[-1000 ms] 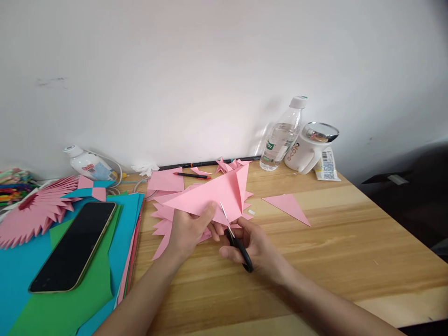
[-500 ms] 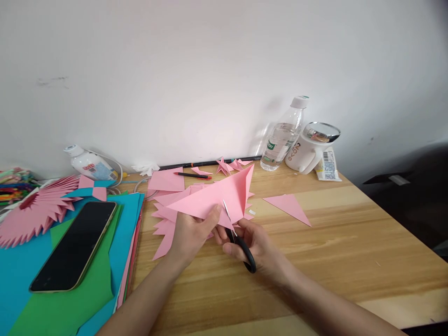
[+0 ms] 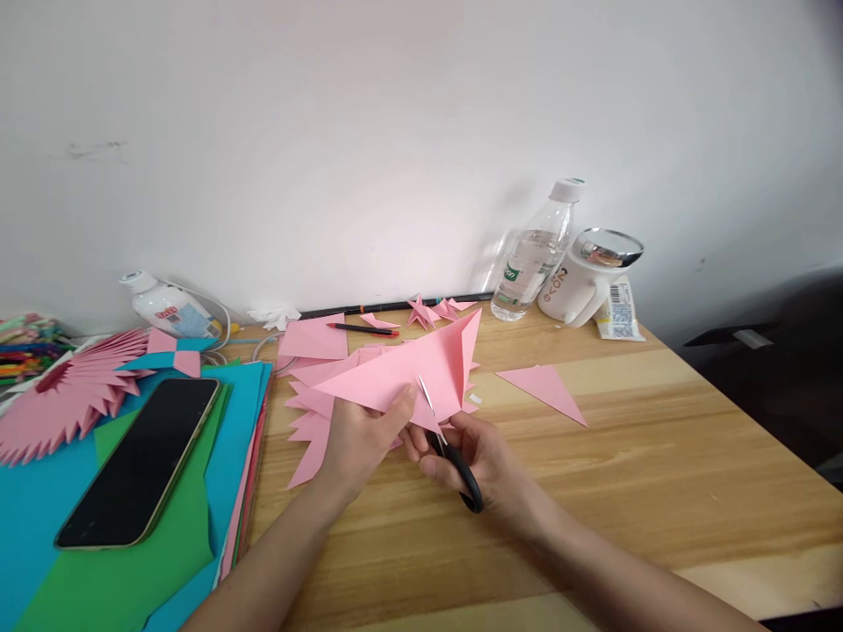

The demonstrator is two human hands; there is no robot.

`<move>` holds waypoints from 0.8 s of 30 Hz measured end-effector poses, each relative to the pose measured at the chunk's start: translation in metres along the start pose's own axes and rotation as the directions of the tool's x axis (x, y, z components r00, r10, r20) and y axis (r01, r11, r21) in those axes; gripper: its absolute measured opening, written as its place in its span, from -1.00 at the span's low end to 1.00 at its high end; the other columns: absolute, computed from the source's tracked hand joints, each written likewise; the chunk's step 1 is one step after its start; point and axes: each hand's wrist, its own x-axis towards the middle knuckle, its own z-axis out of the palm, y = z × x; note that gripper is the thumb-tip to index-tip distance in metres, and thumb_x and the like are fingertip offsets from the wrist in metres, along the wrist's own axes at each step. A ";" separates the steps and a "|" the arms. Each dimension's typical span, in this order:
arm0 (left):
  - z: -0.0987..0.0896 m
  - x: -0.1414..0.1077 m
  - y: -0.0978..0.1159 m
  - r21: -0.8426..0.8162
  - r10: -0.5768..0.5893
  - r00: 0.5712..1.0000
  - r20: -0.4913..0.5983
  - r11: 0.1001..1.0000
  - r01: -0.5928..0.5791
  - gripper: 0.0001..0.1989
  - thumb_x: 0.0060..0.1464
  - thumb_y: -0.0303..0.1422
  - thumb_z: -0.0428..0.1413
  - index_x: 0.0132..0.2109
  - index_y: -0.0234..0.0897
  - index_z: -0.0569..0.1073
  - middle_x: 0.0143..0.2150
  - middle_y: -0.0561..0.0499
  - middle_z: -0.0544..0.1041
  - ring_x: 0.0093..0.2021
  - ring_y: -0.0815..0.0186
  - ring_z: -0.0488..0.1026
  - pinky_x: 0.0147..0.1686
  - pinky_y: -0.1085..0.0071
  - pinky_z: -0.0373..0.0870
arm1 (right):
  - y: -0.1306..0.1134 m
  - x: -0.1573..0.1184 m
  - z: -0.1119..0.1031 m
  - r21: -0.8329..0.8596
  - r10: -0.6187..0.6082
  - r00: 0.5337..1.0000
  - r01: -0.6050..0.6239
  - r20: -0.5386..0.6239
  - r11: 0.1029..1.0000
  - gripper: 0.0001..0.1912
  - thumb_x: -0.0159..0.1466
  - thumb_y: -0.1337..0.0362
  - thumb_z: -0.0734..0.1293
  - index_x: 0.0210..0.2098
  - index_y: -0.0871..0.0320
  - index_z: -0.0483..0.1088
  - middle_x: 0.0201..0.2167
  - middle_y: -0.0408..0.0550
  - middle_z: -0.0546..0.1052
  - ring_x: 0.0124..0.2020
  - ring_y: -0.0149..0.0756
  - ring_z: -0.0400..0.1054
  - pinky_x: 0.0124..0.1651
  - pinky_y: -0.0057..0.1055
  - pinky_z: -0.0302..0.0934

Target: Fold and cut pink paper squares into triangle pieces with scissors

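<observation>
A folded pink paper (image 3: 395, 370) is held up over the wooden table by my left hand (image 3: 361, 439), its thumb on the front face and the fingers behind. My right hand (image 3: 471, 456) is closed on black-handled scissors (image 3: 461, 470). One scissor blade lies over the front of the paper near its lower edge, close to my left thumb; the other blade is hidden behind the paper. Several pointed pink paper pieces (image 3: 309, 430) lie under and behind the held sheet. A pink triangle (image 3: 546, 391) rests on the table to the right.
A phone (image 3: 141, 461) lies on green and blue sheets (image 3: 177, 544) at the left, beside a pink pleated fan (image 3: 72, 395). Along the wall stand a water bottle (image 3: 532, 259) and a white mug (image 3: 572, 285). A pen (image 3: 364, 330) lies behind the papers.
</observation>
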 end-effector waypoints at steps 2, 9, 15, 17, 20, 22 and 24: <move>0.000 0.000 0.000 0.002 0.001 1.000 0.003 1.000 -0.001 -0.72 0.09 -0.31 0.09 -0.52 -0.37 0.41 -0.71 0.02 0.45 -0.74 0.40 0.36 -0.74 0.54 0.31 | 0.000 0.000 0.000 0.001 0.001 1.000 -0.001 0.002 1.000 -0.56 0.02 0.03 0.46 -0.42 0.15 0.19 -0.45 -0.15 0.24 -0.42 -0.40 0.11 -0.37 -0.46 0.05; -0.001 -0.001 -0.001 0.002 0.006 1.000 0.016 1.000 -0.006 -0.70 0.11 -0.33 0.07 -0.55 -0.37 0.40 -0.71 0.02 0.44 -0.73 0.40 0.36 -0.72 0.53 0.32 | 0.000 -0.001 0.000 -0.008 0.019 1.000 -0.019 0.000 1.000 -0.55 0.02 0.02 0.46 -0.41 0.14 0.18 -0.43 -0.14 0.26 -0.44 -0.43 0.09 -0.41 -0.48 0.02; -0.001 0.000 -0.002 -0.007 0.016 1.000 0.016 1.000 -0.016 -0.71 0.13 -0.36 0.05 -0.54 -0.37 0.41 -0.70 0.03 0.44 -0.72 0.41 0.37 -0.72 0.54 0.32 | 0.002 -0.001 0.000 0.007 -0.007 1.000 0.007 -0.004 1.000 -0.56 0.01 0.03 0.47 -0.40 0.15 0.18 -0.44 -0.15 0.25 -0.44 -0.43 0.10 -0.40 -0.48 0.04; -0.001 0.000 -0.002 -0.017 0.020 1.000 0.023 1.000 -0.019 -0.71 0.13 -0.36 0.05 -0.53 -0.37 0.41 -0.69 0.03 0.45 -0.72 0.41 0.37 -0.72 0.55 0.31 | 0.004 0.000 -0.001 0.019 -0.024 1.000 0.024 0.007 1.000 -0.57 0.02 0.05 0.47 -0.40 0.15 0.19 -0.44 -0.16 0.25 -0.45 -0.44 0.09 -0.41 -0.49 0.03; -0.001 -0.001 -0.003 -0.024 0.024 0.999 0.033 0.999 -0.023 -0.70 0.13 -0.36 0.05 -0.53 -0.38 0.41 -0.69 0.03 0.45 -0.71 0.41 0.38 -0.72 0.55 0.31 | 0.005 0.000 -0.002 0.033 -0.041 0.999 0.040 0.021 0.999 -0.60 0.04 0.08 0.46 -0.40 0.15 0.19 -0.45 -0.17 0.24 -0.47 -0.46 0.07 -0.44 -0.51 0.01; -0.001 -0.001 -0.003 -0.030 0.025 0.999 0.035 0.999 -0.024 -0.70 0.13 -0.36 0.05 -0.53 -0.38 0.41 -0.69 0.03 0.45 -0.71 0.41 0.37 -0.72 0.55 0.31 | 0.005 -0.001 -0.003 0.035 -0.042 0.999 0.041 0.024 0.999 -0.61 0.05 0.09 0.46 -0.39 0.15 0.20 -0.44 -0.17 0.26 -0.48 -0.46 0.07 -0.45 -0.51 -0.01; -0.002 -0.001 -0.004 -0.040 0.023 0.999 0.034 0.999 -0.021 -0.71 0.14 -0.36 0.06 -0.52 -0.38 0.41 -0.69 0.03 0.45 -0.71 0.40 0.38 -0.72 0.54 0.32 | 0.005 -0.001 -0.002 0.036 -0.042 0.999 0.041 0.029 0.999 -0.62 0.06 0.09 0.46 -0.39 0.15 0.21 -0.43 -0.17 0.27 -0.49 -0.47 0.06 -0.46 -0.51 -0.02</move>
